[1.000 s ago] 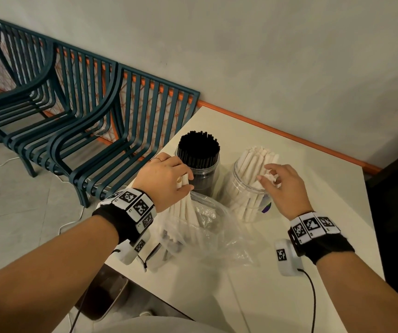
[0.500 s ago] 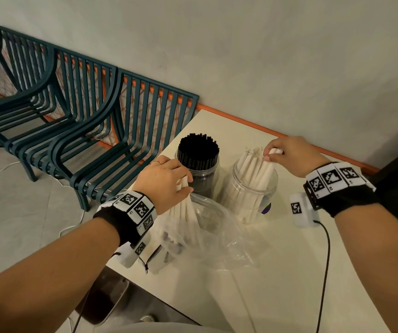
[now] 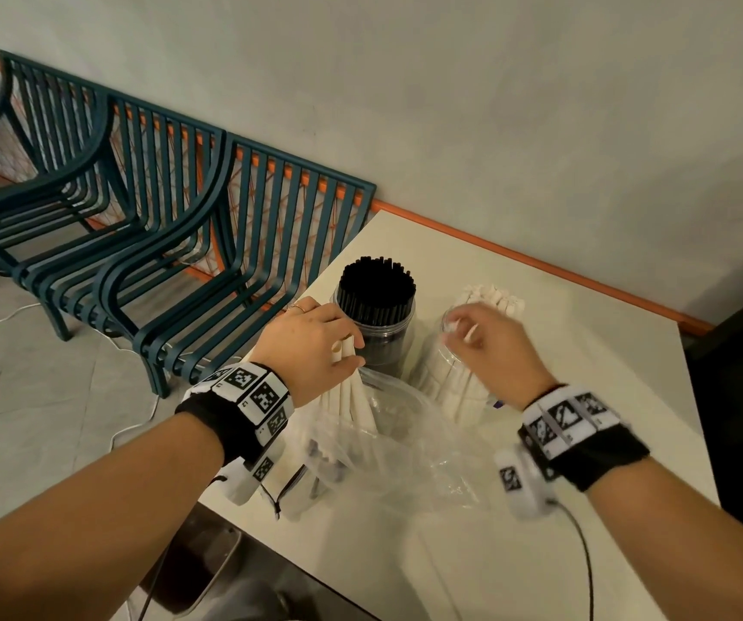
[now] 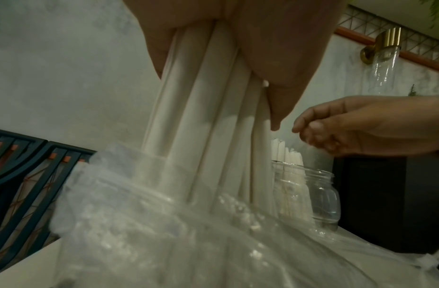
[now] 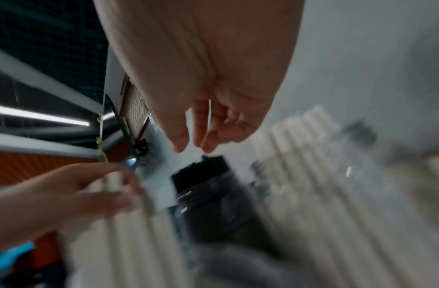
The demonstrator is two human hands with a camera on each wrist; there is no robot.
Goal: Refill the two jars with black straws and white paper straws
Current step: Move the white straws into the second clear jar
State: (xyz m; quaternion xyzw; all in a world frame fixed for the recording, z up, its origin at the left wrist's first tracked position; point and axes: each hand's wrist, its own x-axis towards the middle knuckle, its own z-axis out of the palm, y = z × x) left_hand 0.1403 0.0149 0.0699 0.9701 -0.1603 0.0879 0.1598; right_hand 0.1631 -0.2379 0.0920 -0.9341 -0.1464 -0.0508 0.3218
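Head view shows the left hand (image 3: 311, 347) wrapped around the upper ends of a bundle of white paper straws (image 3: 351, 396), fingers and thumb curled tight on them. The bundle stands nearly upright, its lower ends still inside the crumpled clear plastic bag (image 3: 387, 445) that lies on the near-left part of the cream table (image 3: 585, 351). The left wrist view confirms this: the straws run straight down from the closed fingers into the bag's mouth.

The right hand (image 3: 490, 347) hovers empty just right of the bundle, above the near rim of the clear jar of white paper straws (image 3: 455, 387). Its fingers are loosely bent, with thumb and forefinger close together but nothing between them in the right wrist view, which is blurred.

To the left of that jar, and beyond the left hand, stands the clear jar packed with black plastic straws (image 3: 376, 302); it looks full. The white jar has straws leaning toward its far side, with some room nearer.

What matters for the coming move: the bundle's long axis is vertical, its top ends lie just left of the right fingertips, and the white jar sits right under that hand. The right hand is plainly better placed to pinch straws off the bundle and drop them in endwise.
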